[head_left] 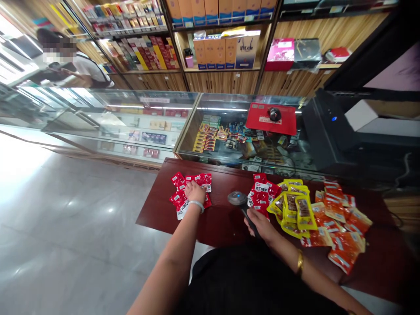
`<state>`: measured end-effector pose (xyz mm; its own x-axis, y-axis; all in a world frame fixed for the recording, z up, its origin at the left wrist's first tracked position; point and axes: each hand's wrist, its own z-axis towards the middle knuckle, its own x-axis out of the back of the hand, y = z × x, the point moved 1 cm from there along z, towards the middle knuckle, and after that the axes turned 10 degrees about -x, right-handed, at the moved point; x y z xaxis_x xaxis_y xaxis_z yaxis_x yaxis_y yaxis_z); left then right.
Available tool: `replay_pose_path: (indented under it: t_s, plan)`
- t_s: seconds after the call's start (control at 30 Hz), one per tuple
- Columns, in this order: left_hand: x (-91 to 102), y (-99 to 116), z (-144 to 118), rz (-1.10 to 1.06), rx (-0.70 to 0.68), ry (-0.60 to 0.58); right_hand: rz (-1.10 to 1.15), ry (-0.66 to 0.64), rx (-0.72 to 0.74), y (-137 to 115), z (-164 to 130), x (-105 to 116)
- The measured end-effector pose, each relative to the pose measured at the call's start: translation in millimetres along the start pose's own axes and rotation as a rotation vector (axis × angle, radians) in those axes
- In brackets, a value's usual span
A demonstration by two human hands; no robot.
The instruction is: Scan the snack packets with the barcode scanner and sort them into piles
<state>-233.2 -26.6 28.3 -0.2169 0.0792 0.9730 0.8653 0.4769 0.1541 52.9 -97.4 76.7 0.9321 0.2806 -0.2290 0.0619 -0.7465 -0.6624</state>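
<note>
My left hand [194, 191] rests on a loose pile of red snack packets [179, 199] at the left end of the dark red-brown table. Its fingers are spread over the packets, and their tips are partly hidden. A handheld barcode scanner [248, 215] is gripped in my right hand [261, 224], its head pointing away from me and to the left. Just beyond that hand lies a second heap of red packets [261, 192]. Yellow snack packets [291, 208] are stacked to its right, with orange packets [341, 227] scattered farther right.
Behind the table [226, 232] stands a glass display counter [223, 103], with a red mat [256, 118] and a black mouse [274, 114] on top. A dark machine [328, 131] occupies the right. Another person [82, 70] is at the far left, near stocked shelves.
</note>
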Motion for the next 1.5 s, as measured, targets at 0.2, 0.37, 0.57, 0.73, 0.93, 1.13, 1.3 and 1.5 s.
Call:
replay_pose_path:
  t_s: [0.2, 0.37, 0.57, 0.73, 0.93, 1.13, 1.3, 1.5]
  plan:
    - [-2.2, -1, -2, 0.052, -0.068, -0.013, -0.021, -0.067, 0.031, -16, 16, -18]
    - [-1.4, 4, -13, 0.004, -0.188, -0.02, -0.025, -0.097, 0.055, -25, 21, -29]
    - [-11.7, 26, -50, -0.285, -0.261, -0.141, -0.007, -0.067, 0.09, -23, 12, -19]
    - [-23.3, 57, -85, -0.503, -0.319, -0.239, 0.04, 0.002, 0.072, -19, -9, 0]
    - [-43.3, 79, -106, -0.681, -0.31, -0.366, 0.124, 0.076, 0.057, 1, -33, 29]
    - [-76.7, 114, -124, -0.945, -0.342, -0.551, 0.201, 0.13, 0.03, 22, -45, 55]
    - [-80.8, 148, -136, -0.972, -0.456, -0.69, 0.189, 0.14, 0.032, 26, -45, 63]
    - [-60.7, 112, -106, -0.81, -0.476, -0.473, 0.149, 0.123, -0.023, 27, -36, 57]
